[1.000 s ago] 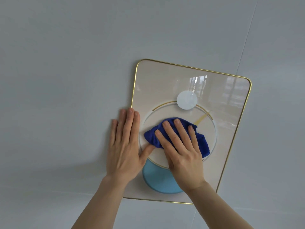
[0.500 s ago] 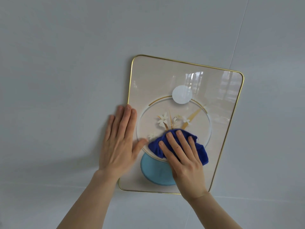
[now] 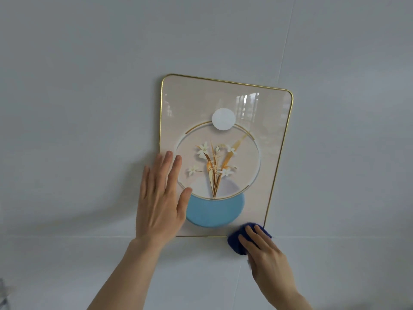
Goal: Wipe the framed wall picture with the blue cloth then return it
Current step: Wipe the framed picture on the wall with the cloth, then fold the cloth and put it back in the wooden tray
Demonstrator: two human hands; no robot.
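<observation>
The left hand (image 3: 159, 198) is lying flat, open, steadying the framed picture (image 3: 225, 104); at five o'clock the right hand (image 3: 266, 253) is pressing the blue cloth (image 3: 234, 242) to its corner.

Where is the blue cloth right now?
In the head view, the blue cloth sits under the right hand, at the lower right corner of the framed picture.

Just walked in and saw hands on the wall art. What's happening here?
A person is wiping a gold-framed picture on the wall. The left hand lies flat over the frame's left edge, steadying it. The right hand presses a blue cloth at the bottom right corner, partly off the frame onto the wall.
</observation>
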